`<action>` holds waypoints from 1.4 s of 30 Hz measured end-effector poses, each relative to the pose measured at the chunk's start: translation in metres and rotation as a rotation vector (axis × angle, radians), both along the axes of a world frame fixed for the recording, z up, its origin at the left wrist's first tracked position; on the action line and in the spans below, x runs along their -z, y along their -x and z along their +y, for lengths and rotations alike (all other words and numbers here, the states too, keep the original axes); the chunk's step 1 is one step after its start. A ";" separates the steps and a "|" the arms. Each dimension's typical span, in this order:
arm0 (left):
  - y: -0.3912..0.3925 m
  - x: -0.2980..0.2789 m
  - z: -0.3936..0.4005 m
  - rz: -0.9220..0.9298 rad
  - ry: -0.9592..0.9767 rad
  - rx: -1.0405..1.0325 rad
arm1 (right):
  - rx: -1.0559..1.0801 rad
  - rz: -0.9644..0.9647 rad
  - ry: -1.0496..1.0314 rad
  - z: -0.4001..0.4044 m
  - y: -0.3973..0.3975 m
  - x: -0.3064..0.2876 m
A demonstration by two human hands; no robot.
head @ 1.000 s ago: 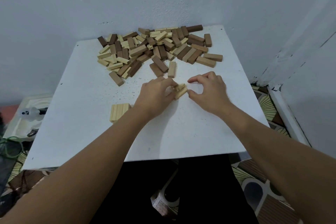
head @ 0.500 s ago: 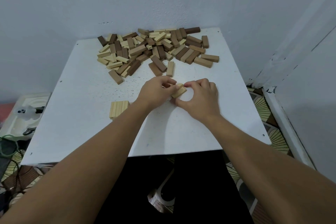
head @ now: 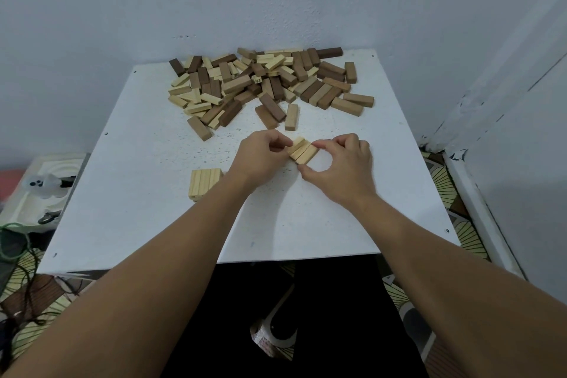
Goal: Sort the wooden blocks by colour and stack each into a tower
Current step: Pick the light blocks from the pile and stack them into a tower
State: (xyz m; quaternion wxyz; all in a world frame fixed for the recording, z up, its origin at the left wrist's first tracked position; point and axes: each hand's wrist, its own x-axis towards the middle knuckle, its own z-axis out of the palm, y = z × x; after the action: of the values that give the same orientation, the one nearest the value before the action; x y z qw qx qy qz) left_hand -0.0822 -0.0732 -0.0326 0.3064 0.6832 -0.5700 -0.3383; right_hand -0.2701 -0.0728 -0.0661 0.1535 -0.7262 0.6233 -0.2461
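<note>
A heap of mixed light, tan and dark wooden blocks (head: pixel 264 83) lies at the far side of the white table (head: pixel 147 209). Near the table's middle a few light blocks (head: pixel 303 151) lie side by side. My left hand (head: pixel 260 159) pinches their left end, and my right hand (head: pixel 340 169) pinches their right side with forefinger and thumb. A flat layer of light blocks (head: pixel 205 183) sits to the left of my left wrist.
The table stands in a corner between two pale walls. A white moulded object (head: pixel 40 190) and green cord (head: pixel 15 242) lie on the floor at the left. Patterned floor (head: pixel 472 242) shows to the right.
The light blocks between my hands have been drawn together into a neat row. My right hand has closed in on their right side.
</note>
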 end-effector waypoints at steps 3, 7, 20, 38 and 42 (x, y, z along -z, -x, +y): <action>0.003 -0.001 -0.001 -0.077 0.004 0.005 | 0.010 0.008 -0.016 0.000 0.000 0.000; 0.007 -0.001 0.004 -0.058 0.035 0.029 | 0.008 -0.010 -0.041 0.000 0.000 -0.003; 0.012 0.014 0.012 -0.289 0.087 0.140 | -0.008 -0.103 -0.057 -0.003 0.006 0.000; 0.007 -0.003 0.020 -0.373 0.088 0.257 | -0.102 -0.023 -0.042 0.003 0.017 0.002; 0.002 -0.004 0.028 -0.282 0.074 0.272 | -0.116 -0.080 0.007 0.007 0.018 0.006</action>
State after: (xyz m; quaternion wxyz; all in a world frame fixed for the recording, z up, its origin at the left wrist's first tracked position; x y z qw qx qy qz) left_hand -0.0843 -0.0456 -0.0287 0.1999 0.6288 -0.7064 -0.2563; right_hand -0.2882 -0.0659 -0.0724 0.1900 -0.7513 0.5726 -0.2677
